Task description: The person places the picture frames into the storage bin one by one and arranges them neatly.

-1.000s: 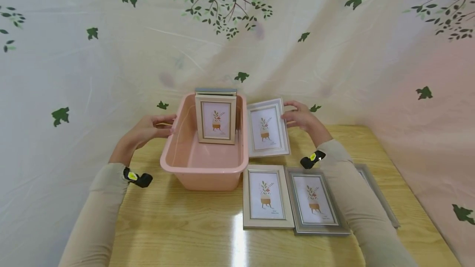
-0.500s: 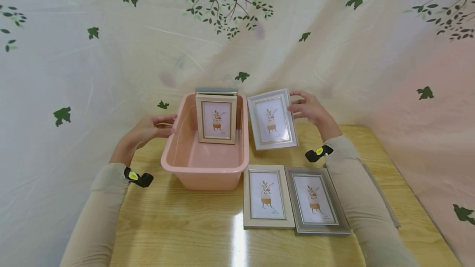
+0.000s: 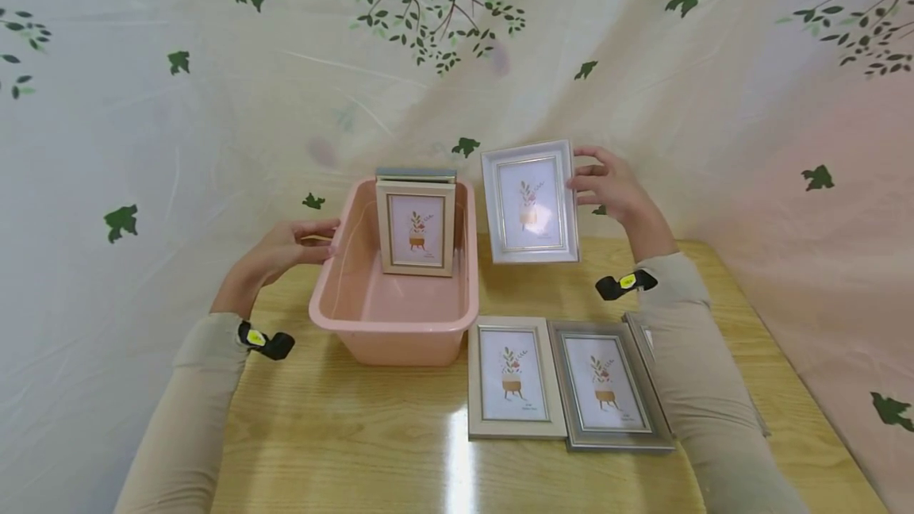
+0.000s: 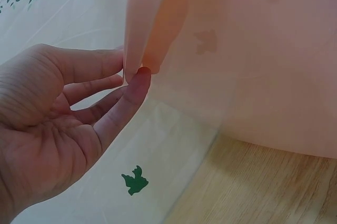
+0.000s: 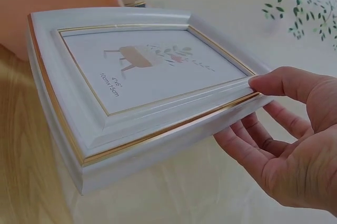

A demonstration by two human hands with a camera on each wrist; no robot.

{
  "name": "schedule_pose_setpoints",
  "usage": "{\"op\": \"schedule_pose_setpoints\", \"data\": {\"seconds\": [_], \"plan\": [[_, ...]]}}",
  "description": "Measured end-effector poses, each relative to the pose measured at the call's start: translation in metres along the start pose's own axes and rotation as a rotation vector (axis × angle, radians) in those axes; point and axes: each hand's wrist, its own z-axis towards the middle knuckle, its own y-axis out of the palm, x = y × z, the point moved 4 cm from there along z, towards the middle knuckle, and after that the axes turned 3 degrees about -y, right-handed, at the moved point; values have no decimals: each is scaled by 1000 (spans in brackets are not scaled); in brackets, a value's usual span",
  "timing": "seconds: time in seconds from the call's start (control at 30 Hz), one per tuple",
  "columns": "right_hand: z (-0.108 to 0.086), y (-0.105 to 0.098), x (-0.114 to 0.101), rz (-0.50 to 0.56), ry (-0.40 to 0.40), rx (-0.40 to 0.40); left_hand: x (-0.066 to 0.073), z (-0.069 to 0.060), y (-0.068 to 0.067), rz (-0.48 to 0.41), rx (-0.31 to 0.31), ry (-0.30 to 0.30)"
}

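Tub (image 3: 396, 327) w/ frames (image 3: 417, 229), wht frame (image 3: 531, 203) o/s

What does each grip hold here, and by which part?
Right grip: the white, gold-trimmed picture frame, by its right edge in the head view. Left grip: the pink basin, pinched at its left rim.

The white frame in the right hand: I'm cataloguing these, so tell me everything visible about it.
The white frame is rectangular, with a glossy, stepped border, gold trim lines and a print of a potted plant with lettering; wood or plastic is unclear. It is held tilted above the table, right of the pink basin, by the right hand, thumb in front, fingers behind.
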Motion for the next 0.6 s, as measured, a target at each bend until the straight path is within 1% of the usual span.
{"op": "schedule_pose_setpoints", "data": {"seconds": [0.23, 0.4, 0.6], "plan": [[-7, -5, -23, 33, -100, 20, 1, -1, 1, 2, 1, -10], [-10, -7, -41, 75, -147, 51, 2, -1, 2, 7, 3, -9], [-11, -9, -59, 240, -139, 71, 2, -2, 2, 9, 1, -13]]}}
